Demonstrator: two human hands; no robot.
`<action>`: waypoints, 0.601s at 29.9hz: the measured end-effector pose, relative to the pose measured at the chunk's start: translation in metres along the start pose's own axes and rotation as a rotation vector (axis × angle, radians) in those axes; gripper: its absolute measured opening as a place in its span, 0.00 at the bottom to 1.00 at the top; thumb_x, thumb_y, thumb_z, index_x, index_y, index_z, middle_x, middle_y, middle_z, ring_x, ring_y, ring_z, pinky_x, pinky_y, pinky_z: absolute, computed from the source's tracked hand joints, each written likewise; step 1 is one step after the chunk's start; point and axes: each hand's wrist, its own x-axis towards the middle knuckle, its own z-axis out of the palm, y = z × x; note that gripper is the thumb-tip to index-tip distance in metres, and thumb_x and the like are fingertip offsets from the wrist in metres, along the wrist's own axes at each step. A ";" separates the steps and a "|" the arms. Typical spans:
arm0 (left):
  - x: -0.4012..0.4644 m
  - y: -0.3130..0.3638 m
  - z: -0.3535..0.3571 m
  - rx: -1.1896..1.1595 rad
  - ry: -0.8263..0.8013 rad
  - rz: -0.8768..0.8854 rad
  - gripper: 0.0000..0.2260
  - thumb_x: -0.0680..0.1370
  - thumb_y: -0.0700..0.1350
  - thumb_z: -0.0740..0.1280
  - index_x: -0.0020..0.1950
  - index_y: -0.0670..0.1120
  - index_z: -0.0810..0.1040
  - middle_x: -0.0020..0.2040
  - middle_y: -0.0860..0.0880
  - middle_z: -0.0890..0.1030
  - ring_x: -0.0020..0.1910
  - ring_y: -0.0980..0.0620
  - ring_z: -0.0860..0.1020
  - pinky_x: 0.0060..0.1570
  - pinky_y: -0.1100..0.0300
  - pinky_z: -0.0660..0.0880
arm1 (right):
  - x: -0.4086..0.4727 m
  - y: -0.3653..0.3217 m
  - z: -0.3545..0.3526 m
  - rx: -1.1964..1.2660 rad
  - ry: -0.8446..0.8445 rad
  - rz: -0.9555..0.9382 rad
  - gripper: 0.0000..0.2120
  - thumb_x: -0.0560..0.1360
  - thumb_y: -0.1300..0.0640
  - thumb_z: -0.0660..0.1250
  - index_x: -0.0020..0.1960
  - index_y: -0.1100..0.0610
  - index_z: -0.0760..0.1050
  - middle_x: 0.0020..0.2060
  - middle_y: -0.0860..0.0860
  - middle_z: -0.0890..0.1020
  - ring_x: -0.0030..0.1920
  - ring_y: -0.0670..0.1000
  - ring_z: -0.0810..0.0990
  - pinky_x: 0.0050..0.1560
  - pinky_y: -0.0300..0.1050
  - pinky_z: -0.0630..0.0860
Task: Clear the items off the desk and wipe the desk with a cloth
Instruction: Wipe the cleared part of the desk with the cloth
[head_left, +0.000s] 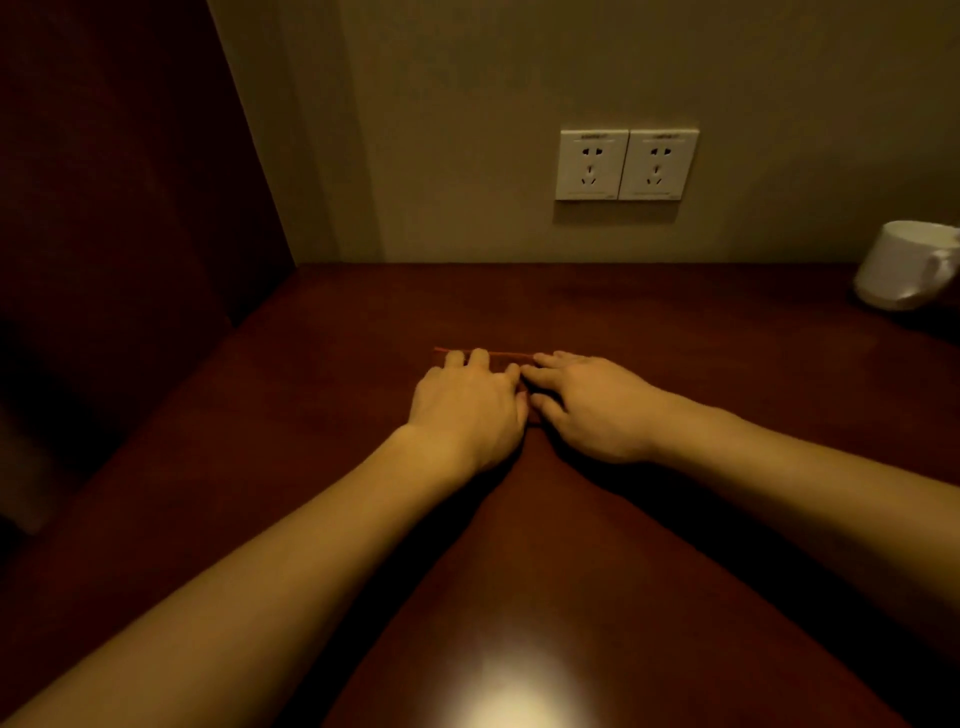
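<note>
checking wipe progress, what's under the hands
A flat dark red cloth lies on the desk under both hands; only its far edge shows, the rest is covered.

Left grip (470, 400) and right grip (587, 402) side by side, fingers flat.

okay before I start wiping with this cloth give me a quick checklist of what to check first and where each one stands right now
1. Cloth flat on the desk: ok, its thin reddish edge shows beyond the fingers.
2. Left hand on the cloth: ok, fingers pressing it down.
3. Right hand on the cloth: ok, fingers laid beside the left hand's.
4. Desk cleared of items: not ok, a white mug still stands at the far right, by the wall.
5. Path to the left and toward you: ok, no objects visible.
6. Cloth damp or clean: cannot tell, mostly hidden and dimly lit.
</note>
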 end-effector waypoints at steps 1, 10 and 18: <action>-0.001 -0.001 -0.001 -0.005 -0.032 0.002 0.22 0.82 0.55 0.48 0.74 0.50 0.62 0.69 0.39 0.67 0.66 0.37 0.66 0.60 0.46 0.68 | -0.001 -0.001 0.000 -0.008 -0.001 0.002 0.24 0.83 0.51 0.49 0.78 0.54 0.55 0.77 0.57 0.57 0.77 0.56 0.55 0.75 0.44 0.50; -0.068 0.018 -0.012 0.008 -0.080 0.020 0.23 0.82 0.56 0.48 0.76 0.52 0.58 0.71 0.40 0.65 0.68 0.38 0.64 0.61 0.46 0.68 | -0.065 -0.027 0.015 -0.042 0.012 0.003 0.25 0.83 0.51 0.48 0.78 0.56 0.53 0.77 0.57 0.56 0.77 0.57 0.54 0.76 0.48 0.52; -0.165 0.046 -0.021 0.024 -0.019 0.050 0.24 0.81 0.58 0.47 0.76 0.53 0.58 0.70 0.42 0.66 0.66 0.39 0.65 0.60 0.48 0.67 | -0.159 -0.063 0.026 -0.001 0.020 -0.006 0.25 0.83 0.49 0.48 0.78 0.53 0.53 0.78 0.54 0.55 0.77 0.54 0.53 0.77 0.45 0.50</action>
